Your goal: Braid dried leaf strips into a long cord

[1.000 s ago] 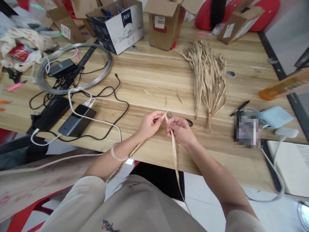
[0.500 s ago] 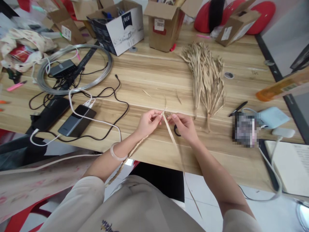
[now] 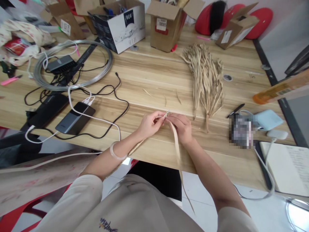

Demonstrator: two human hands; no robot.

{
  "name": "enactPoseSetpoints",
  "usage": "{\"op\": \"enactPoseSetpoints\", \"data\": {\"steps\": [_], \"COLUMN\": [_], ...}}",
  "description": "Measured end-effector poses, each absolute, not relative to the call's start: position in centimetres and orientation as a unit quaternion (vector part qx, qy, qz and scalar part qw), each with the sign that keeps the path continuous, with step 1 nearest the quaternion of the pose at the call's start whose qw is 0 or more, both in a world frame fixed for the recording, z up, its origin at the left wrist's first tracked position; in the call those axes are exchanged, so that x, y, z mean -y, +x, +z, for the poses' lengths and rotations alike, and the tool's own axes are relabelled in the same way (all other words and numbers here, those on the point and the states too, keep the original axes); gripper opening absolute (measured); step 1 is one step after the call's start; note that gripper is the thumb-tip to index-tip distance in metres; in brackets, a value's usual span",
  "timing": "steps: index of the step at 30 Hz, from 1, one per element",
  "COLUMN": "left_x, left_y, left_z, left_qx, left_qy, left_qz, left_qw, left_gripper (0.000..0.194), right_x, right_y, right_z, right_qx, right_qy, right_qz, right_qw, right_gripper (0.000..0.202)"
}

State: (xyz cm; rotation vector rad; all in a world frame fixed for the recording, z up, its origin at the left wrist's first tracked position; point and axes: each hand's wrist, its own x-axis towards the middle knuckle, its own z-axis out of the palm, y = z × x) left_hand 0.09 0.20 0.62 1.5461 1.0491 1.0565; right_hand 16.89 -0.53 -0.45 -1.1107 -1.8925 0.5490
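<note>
Hands meet over the near edge of the tabletop [image 3: 149, 74], and we use the bundle of dried leaves [image 3: 206, 80] as our landmark. Our left hand [image 3: 150, 124] is below and to the left of the bundle, with the fingers closed in a pinch on the upper end of a dried leaf strip [image 3: 177, 149]. Our right hand [image 3: 182, 127] is just beside the left one, closer to the bundle's stems, and its fingers are also closed around the same strip near the top. The strip hangs down from the hands, passes the tabletop edge and ends in front of our lap. A white bracelet [image 3: 116, 151] sits on the left wrist. Far to the left of the bundle we see a coil of wire [image 3: 72, 64] and a power bank [image 3: 75, 118] with a white cable. A black pen [image 3: 235, 110] lies just right of the bundle, and cardboard boxes [image 3: 166, 24] stand behind it.
</note>
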Motion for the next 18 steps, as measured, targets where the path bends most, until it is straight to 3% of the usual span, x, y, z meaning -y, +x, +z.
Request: {"op": "enactPoseSetpoints", "data": {"steps": [8, 14, 18], "left_x": [0.18, 0.29, 0.07], "left_y": [0.15, 0.38, 0.54], "left_z": [1.14, 1.25, 1.67], "left_qx": [-0.388, -0.378, -0.379], "left_qy": [0.626, 0.557, 0.509], "left_qz": [0.425, 0.420, 0.418], "left_qw": [0.526, 0.609, 0.650], "left_gripper": [0.029, 0.032, 0.031], "right_x": [0.20, -0.01, 0.02], "right_y": [15.63, 15.63, 15.64], "right_z": [-0.40, -0.50, -0.33], "right_qx": [0.477, 0.413, 0.411], "right_qy": [-0.435, -0.395, -0.425], "right_qz": [0.534, 0.628, 0.619], "right_qw": [0.546, 0.528, 0.517], "right_gripper": [0.021, 0.020, 0.023]}}
